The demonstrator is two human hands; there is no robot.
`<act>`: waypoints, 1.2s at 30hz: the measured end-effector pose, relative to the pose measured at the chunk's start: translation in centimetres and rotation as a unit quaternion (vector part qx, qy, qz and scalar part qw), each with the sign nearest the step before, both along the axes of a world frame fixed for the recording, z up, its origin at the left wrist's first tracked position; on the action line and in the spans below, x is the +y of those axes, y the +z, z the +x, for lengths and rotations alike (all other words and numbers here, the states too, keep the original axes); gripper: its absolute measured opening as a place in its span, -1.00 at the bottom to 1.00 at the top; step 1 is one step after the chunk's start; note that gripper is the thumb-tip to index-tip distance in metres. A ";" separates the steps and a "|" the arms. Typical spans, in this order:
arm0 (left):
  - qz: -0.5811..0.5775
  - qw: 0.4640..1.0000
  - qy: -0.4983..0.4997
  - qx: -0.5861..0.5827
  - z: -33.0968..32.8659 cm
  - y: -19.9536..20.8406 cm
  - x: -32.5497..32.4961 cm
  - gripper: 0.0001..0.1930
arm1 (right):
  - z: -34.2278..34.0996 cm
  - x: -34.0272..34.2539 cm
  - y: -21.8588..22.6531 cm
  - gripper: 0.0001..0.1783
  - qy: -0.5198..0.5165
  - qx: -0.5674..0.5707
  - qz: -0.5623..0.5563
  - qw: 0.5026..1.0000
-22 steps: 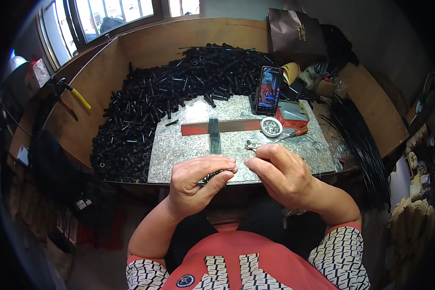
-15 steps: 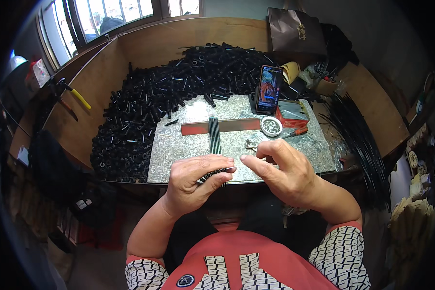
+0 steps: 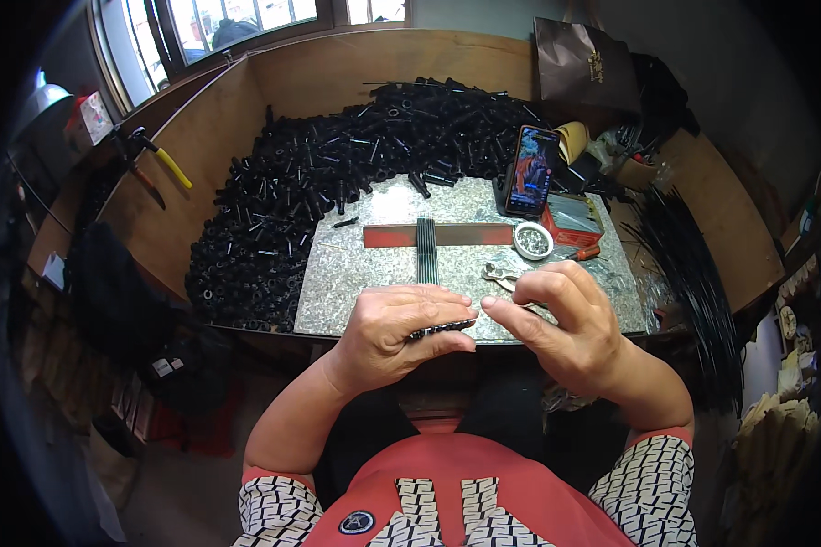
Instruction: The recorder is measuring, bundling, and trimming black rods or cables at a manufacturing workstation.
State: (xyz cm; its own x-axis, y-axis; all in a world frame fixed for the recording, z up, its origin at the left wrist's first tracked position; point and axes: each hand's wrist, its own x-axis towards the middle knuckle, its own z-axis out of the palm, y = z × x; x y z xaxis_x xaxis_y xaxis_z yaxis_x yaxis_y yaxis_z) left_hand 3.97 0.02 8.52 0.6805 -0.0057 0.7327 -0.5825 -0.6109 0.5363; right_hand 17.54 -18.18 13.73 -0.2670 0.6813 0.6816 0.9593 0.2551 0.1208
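My left hand (image 3: pixel 401 333) is closed around the near ends of a flat row of thin black rods (image 3: pixel 426 251). The ends show side by side between its fingers and thumb. Farther off, the rods lie across a reddish-brown bar (image 3: pixel 474 234) on the speckled stone board (image 3: pixel 337 283). Just right of the rod ends hovers my right hand (image 3: pixel 566 319), its thumb and index finger apart and the others curled. I see nothing between them, though a very small part could be hidden. Beyond the right hand lie metal pliers (image 3: pixel 502 274), partly covered by it.
A white dish (image 3: pixel 532 241) of small metal bits stands by a red box (image 3: pixel 570 228), a red-handled screwdriver (image 3: pixel 588 251) and a propped phone (image 3: pixel 531 170). Black tubular parts (image 3: pixel 337 137) are heaped behind and left. Long black rods (image 3: pixel 693 283) lean at the right inside the wooden wall (image 3: pixel 337 64).
The whole scene has shifted slightly to the right in the view. My left hand still holds the rods, its thumb now a little lower from the rod ends. The right hand keeps nearly the same pose.
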 end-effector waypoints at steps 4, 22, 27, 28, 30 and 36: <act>0.012 1.000 -0.006 0.008 0.0 0.0 0.3 -0.57 | 0.0 0.0 0.4 -0.56 0.003 -0.029 0.010 1.000; 0.069 0.997 0.013 0.045 0.8 -2.1 -0.1 -0.58 | -1.2 3.0 0.1 -0.63 0.140 0.197 -0.081 0.967; 0.188 0.952 0.110 0.215 0.8 -7.5 0.7 -0.30 | -1.2 3.0 0.0 -0.75 0.135 0.165 -0.090 0.973; 0.189 0.952 0.109 0.215 0.7 -8.8 1.0 -0.30 | -1.2 2.9 0.0 -0.75 0.134 0.166 -0.089 0.973; 0.291 0.909 0.109 0.279 0.6 -10.8 1.8 -0.18 | -1.2 2.9 0.0 -0.79 0.140 0.165 -0.092 0.972; 0.337 0.892 0.126 0.272 0.9 -11.1 1.9 -0.10 | -0.8 2.6 1.8 -0.82 0.121 0.147 -0.101 0.976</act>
